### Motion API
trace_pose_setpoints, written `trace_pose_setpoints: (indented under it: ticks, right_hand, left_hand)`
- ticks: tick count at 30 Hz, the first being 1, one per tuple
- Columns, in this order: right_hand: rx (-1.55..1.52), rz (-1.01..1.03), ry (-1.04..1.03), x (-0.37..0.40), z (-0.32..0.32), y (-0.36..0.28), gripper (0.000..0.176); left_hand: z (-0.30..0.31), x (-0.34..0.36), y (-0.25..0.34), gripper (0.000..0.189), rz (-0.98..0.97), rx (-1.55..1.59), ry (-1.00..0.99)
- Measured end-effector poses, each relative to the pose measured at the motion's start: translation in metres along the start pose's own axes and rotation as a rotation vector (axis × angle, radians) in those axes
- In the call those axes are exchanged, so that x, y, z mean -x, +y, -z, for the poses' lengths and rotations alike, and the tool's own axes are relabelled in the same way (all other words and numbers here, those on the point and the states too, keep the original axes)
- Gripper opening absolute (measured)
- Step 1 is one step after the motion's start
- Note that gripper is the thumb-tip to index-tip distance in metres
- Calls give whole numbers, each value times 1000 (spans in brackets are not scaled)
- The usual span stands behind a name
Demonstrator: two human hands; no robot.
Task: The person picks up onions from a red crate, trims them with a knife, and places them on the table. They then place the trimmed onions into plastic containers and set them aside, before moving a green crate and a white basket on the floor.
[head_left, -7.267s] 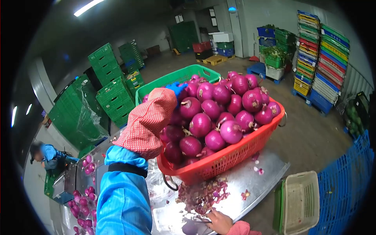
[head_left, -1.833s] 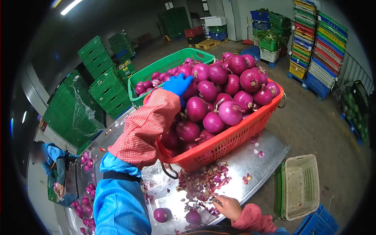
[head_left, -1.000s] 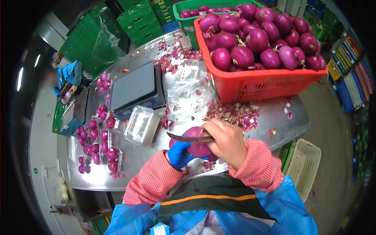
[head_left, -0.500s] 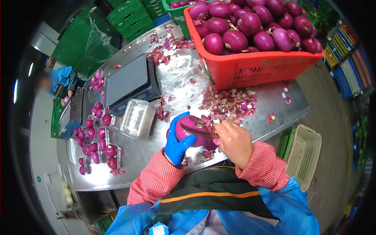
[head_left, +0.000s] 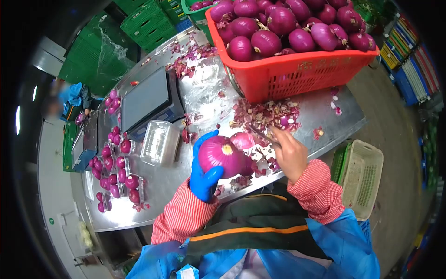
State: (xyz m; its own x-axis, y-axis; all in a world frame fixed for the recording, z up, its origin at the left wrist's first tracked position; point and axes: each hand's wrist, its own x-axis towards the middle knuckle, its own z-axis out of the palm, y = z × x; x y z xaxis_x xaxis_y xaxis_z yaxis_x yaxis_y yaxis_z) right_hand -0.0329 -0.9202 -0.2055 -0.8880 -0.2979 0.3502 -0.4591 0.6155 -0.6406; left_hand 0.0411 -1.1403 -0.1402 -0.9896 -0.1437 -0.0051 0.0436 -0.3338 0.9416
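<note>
My left hand (head_left: 203, 172), in a blue glove, is wrapped round a large red onion (head_left: 217, 159) whose pale cut end faces up. My bare right hand (head_left: 290, 153) grips a knife (head_left: 264, 135), its blade pointing away to the left, apart from the held onion and over the scraps. Just beyond the held onion sits a paler pink-purple onion (head_left: 242, 140). A heap of dry onion skins (head_left: 265, 115) spreads past the knife. Part of another onion, near the table edge, is mostly hidden by the held one.
A red basket (head_left: 297, 76) piled with onions stands at the table's far right. Left of my hands are a stack of transparent trays (head_left: 160, 143), a scale (head_left: 147, 100) and packed onions (head_left: 111, 174). A pale crate (head_left: 364, 179) sits low at the right. Another person (head_left: 72, 97) works at far left.
The knife has left the onion's surface and moved right and away with my right hand. The onion in my left hand now shows its cut end, with the loose skin gone from it.
</note>
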Motion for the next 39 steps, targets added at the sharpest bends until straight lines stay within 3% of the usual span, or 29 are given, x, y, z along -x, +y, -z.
trace_pose_setpoints:
  ticks: [2,3,6,10,12,14,16,17,21,24,25,28,29,30,33,34,36,39]
  right_hand:
    - [-194,82,13,-12,1,-17,38]
    - [-332,-20,-102,-16,7,-28,38]
    - [-839,-130,-160,-28,8,-43,35]
    - [-990,-283,-401,-35,27,-52,25]
    - [-1104,-156,-443,-25,36,-63,21]
    - [-1053,-411,-540,-33,50,-60,25]
    - [-382,-40,-278,-46,29,-35,35]
    - [-265,-50,-265,-44,27,-32,43]
    - [-661,40,-406,-51,22,-36,40]
    - [-870,-134,-636,-61,24,-34,29]
    - [-959,-205,-697,-62,25,-36,24]
    - [-721,99,-572,-52,19,-32,18]
    - [-1033,-31,-770,-47,24,-40,17]
    - [-1094,-72,-790,-44,37,-46,17]
    - [-696,-411,-462,-50,28,-30,21]
    - [-212,-175,-316,-55,20,-23,27]
    - [-423,-106,-201,-45,7,-26,32]
    - [-514,-140,-377,-48,9,-45,51]
  left_hand:
    - [7,-9,-13,93,-8,4,-74]
    - [5,-10,-14,95,-15,-28,-105]
    - [10,-10,-21,98,-26,-149,-182]
    - [7,-12,-24,98,-58,-256,-194]
    - [16,-16,-31,99,-87,-355,-163]
    - [21,-19,-31,98,-8,-266,-173]
    - [20,-19,-31,97,45,-173,-192]
    - [18,-19,-29,98,85,-106,-199]
    - [19,-23,-31,97,108,-100,-336]
    - [18,-26,-24,95,163,-172,-371]
    - [19,-26,-25,95,179,-173,-360]
    - [38,-28,-48,94,93,-244,-268]
    - [34,-31,-45,93,138,-178,-199]
    - [40,-35,-49,92,152,-121,-164]
    - [35,-36,-36,90,388,328,-119]
    - [33,-36,-30,91,437,404,-139]
    - [32,-38,-28,91,468,460,-148]
    - [27,-36,-35,88,430,320,-89]
